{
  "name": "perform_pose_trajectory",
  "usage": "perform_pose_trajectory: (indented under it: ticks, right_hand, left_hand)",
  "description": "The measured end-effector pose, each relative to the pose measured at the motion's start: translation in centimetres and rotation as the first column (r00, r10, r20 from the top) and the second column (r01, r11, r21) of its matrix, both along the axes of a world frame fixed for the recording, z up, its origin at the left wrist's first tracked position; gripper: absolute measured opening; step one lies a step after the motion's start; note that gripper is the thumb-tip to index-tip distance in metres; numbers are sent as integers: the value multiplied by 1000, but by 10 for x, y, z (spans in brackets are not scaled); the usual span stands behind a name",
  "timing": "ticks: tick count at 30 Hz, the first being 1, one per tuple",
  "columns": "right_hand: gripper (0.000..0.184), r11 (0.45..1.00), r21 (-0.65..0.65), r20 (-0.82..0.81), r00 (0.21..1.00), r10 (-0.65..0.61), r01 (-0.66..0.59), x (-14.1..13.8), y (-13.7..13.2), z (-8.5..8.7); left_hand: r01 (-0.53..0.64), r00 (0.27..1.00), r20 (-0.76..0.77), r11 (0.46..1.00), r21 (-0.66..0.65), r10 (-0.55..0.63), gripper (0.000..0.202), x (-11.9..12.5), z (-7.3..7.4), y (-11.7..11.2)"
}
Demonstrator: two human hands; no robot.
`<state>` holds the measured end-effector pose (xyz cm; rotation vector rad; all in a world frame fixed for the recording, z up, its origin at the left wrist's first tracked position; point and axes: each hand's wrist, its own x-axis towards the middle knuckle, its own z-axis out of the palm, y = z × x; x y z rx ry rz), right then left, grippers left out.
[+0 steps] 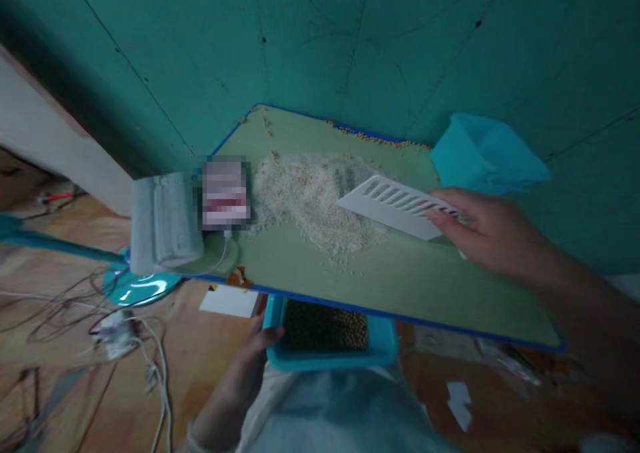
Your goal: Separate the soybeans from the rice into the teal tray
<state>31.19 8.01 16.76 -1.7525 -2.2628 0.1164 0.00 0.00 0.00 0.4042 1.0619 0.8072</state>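
Observation:
My right hand (483, 230) grips one end of a white slotted plastic plate (393, 214), fingers passing around the slots. The plate's free end is at the right side of a spread pile of white grains (305, 193), which look like rice, on a pale green tabletop (425, 283). Below the table's front edge, my left hand (249, 356) holds the left rim of a blue plastic basin (333, 362), thumb over the rim. Inside the basin lie dark green grains (310, 326) and yellow beans (354, 330). The basin sits against my lap, partly under the table.
A crumpled blue bag (483, 150) stands at the back right. Yellow beans (380, 138) line the back edge. To the left are a blurred box-like device (225, 193) with a cable and a grey-white package (165, 223). Cables (155, 360) and a turquoise round base (143, 290) occupy the floor.

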Motion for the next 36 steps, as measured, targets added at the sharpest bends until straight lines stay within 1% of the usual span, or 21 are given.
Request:
perform_pose_trajectory:
  ticks: [3,6,9,12,17,21,26,28,32,36]
  right_hand:
    - [30,1000,3,-8,1000,9,-9,-7,14,3]
    - [28,999,-30,-18,999,45,-46,-14,24,3]
    - [26,994,-50,-6,995,97,-97,-23,30,0]
    - [26,990,-34,22,990,138,-137,-34,32,-2]
    - [22,981,-20,21,981,192,-192,-47,26,2]
    - [22,974,-21,32,973,227,-227,-51,16,7]
    - [22,976,-5,43,975,217,-217,-51,11,10]
    - [21,974,-12,42,974,224,-224,-51,10,9]
    - [20,964,-25,46,963,266,-265,-55,3,7]
    - [21,955,-58,57,954,295,-292,-61,-3,6]
  left_hand:
    - [5,1000,13,1000,-9,-5,55,-2,-3,-1]
    - [-4,1000,27,1000,-22,4,53,-2,-1,-1]
    - [-23,999,36,999,-38,24,52,-1,3,0]
    - [-31,998,53,999,-32,32,51,1,5,1]
    - [-21,998,58,1000,-5,21,50,2,6,2]
    - [-24,999,38,1000,-10,25,52,0,4,1]
    - [-23,1000,17,999,-25,24,53,-1,1,0]
    - [-23,1000,12,1000,-11,23,48,-1,0,0]
    - [-3,1000,14,1000,15,2,24,1,2,0]
    - [-16,1000,12,1000,8,16,23,0,4,0]
